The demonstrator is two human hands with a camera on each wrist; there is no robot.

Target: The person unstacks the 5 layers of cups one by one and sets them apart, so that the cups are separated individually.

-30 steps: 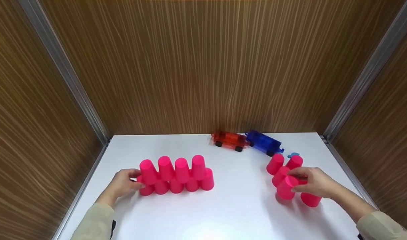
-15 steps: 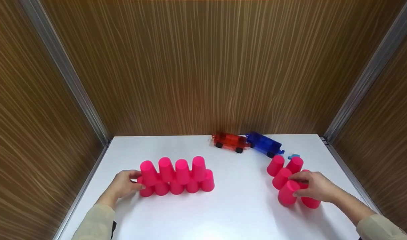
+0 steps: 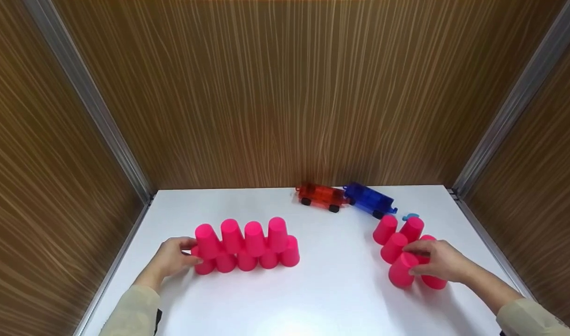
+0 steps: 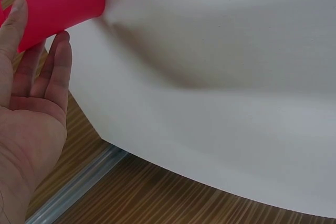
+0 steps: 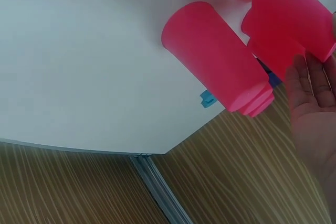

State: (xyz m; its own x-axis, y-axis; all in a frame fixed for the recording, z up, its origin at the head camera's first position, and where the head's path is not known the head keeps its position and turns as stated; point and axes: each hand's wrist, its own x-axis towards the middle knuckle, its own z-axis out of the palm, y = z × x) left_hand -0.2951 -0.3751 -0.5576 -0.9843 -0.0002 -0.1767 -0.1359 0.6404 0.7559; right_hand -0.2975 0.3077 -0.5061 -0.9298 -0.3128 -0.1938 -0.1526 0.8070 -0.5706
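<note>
Pink cups stand upside down in a two-tier wall, an upper row (image 3: 231,237) resting on a lower row (image 3: 246,262). My left hand (image 3: 170,255) holds the lower cup at the wall's left end; in the left wrist view thumb and fingers lie on opposite sides of that cup (image 4: 71,3). At the right, my right hand (image 3: 441,262) pinches the front cup (image 3: 400,271) of a loose group of upturned pink cups. Thumb and fingers sit near its top, and the hand partly covers a cup (image 3: 434,282) beside it.
Other upturned pink cups (image 3: 385,229) stand just behind the right hand. Toward the back wall sit a red toy wagon (image 3: 321,196), a blue toy wagon (image 3: 369,199) and a small light-blue piece (image 3: 411,216). Wood-patterned walls (image 3: 285,93) enclose the white table (image 3: 331,284).
My right hand has brought the front cup down and slightly toward me, away from the cup behind it, then stayed there. The left hand and the cup wall have not visibly moved.
</note>
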